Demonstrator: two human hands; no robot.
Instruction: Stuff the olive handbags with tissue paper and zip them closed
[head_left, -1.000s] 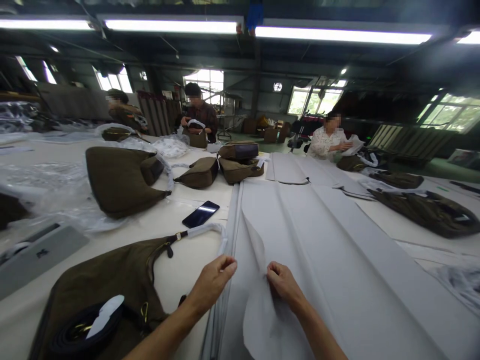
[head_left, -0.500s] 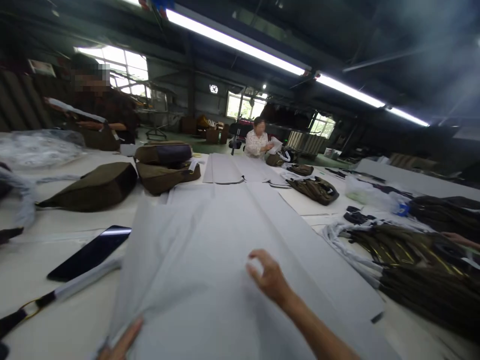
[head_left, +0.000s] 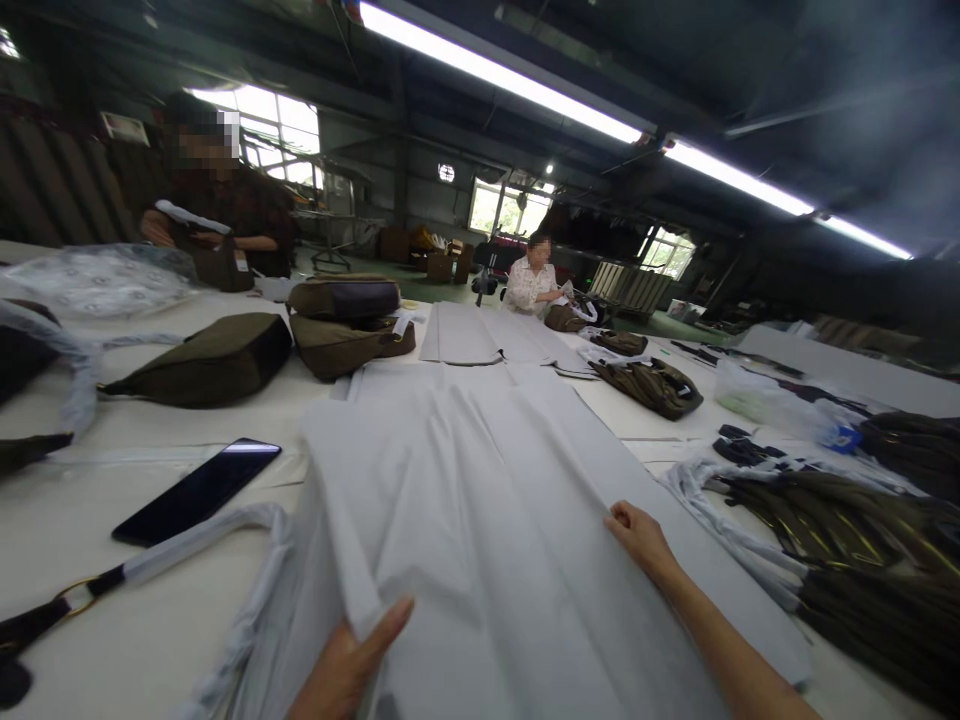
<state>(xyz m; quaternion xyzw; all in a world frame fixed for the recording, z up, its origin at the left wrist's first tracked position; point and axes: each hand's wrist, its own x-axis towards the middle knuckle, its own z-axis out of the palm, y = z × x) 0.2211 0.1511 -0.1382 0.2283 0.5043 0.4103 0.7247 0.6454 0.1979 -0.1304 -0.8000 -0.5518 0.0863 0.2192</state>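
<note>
A large pale grey sheet [head_left: 457,500] of thin, soft-looking material lies over other sheets in front of me, with creases running along it. My left hand [head_left: 352,655] holds its left part near the bottom, thumb on top and fingers underneath. On the right, my right hand [head_left: 641,540] has its fingers pinched together on the same sheet, along a fold. Beyond it lie more flat grey sheets [head_left: 465,330] with dark edges. A wrapped strap [head_left: 262,560] with a brass ring runs beside the sheet on the left.
A dark phone [head_left: 199,490] lies on the table at left. Behind it are an olive bag [head_left: 210,360] and stacked olive bags [head_left: 349,345]. Several olive bag pieces [head_left: 832,520] crowd the right side. Co-workers stand at far left [head_left: 225,220] and sit across [head_left: 531,280].
My left hand has come up and right, lifting the sheet's left edge into folds. My right hand has moved right and closed on the sheet. The view has shifted slightly.
</note>
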